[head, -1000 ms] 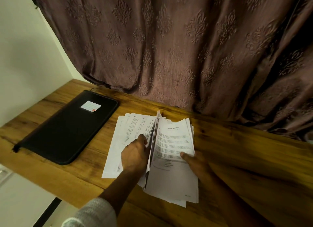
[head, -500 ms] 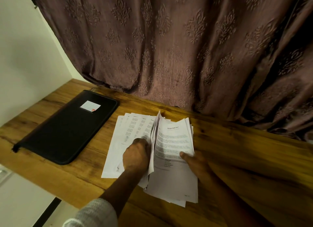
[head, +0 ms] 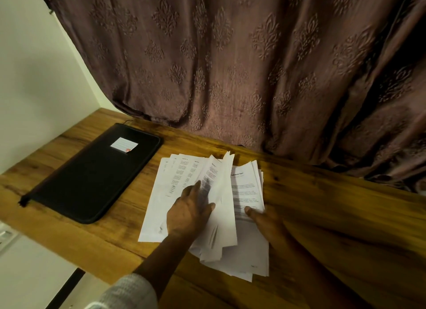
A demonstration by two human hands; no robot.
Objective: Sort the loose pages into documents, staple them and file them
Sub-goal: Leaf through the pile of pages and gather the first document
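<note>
Two hands work one spread of loose pages near the middle of a wooden table. The pages lie in three groups. On the left is a flat fan in which at least four staggered top edges show, printed in columns. In the middle a bunch of sheets stands up off the table, tilted and curling; it cannot be counted. On the right is one flat pile with a headed page of text on top and several ragged edges showing below it.

The left hand lies on the fan with its fingers stretched out and slack, gripping nothing. Its thumb rests against the foot of the raised bunch. The right hand is at the right edge of the flat pile, with its thumb pressed on the top page. Its other fingers are in shadow, so I cannot tell whether it pinches the pile or only presses it.

One black zipped folder lies closed just left of the fan, apart from it, with one white label on its cover. One grey knitted sleeve covers the left forearm. One patterned brown curtain hangs behind the table, and a pale wall stands at the left.
</note>
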